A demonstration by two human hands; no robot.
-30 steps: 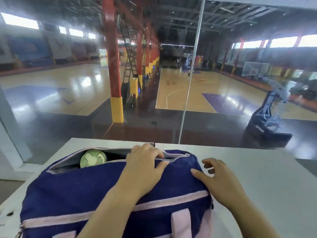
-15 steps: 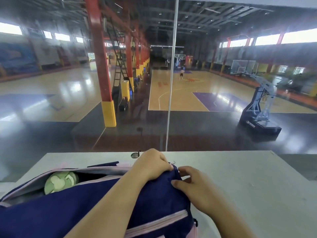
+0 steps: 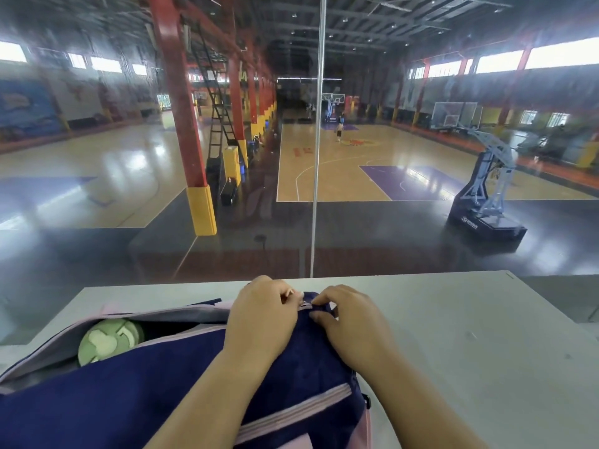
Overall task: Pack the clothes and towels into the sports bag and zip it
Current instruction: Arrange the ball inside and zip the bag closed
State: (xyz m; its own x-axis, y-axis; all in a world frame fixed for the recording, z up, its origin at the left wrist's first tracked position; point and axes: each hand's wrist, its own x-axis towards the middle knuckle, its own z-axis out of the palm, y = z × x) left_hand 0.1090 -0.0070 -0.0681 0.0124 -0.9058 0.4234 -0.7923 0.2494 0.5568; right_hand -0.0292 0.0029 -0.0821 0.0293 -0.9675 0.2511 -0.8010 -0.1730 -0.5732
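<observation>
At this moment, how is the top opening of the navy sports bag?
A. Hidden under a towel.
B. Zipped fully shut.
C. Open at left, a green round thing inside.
C: the sports bag gapes at left over a green-and-white round item; left hand and right hand grip its right end.

Left hand (image 3: pixel 262 319) shifted from flat on the sports bag (image 3: pixel 146 390) to its right end, fingers curled at the zip pull (image 3: pixel 304 305), right hand (image 3: pixel 353 322) brought alongside, fabric pinched.

Single head-worn wide-angle camera looks forward and down, close over the sports bag (image 3: pixel 129 400), facing what seems a glass pane (image 3: pixel 405 247).
</observation>
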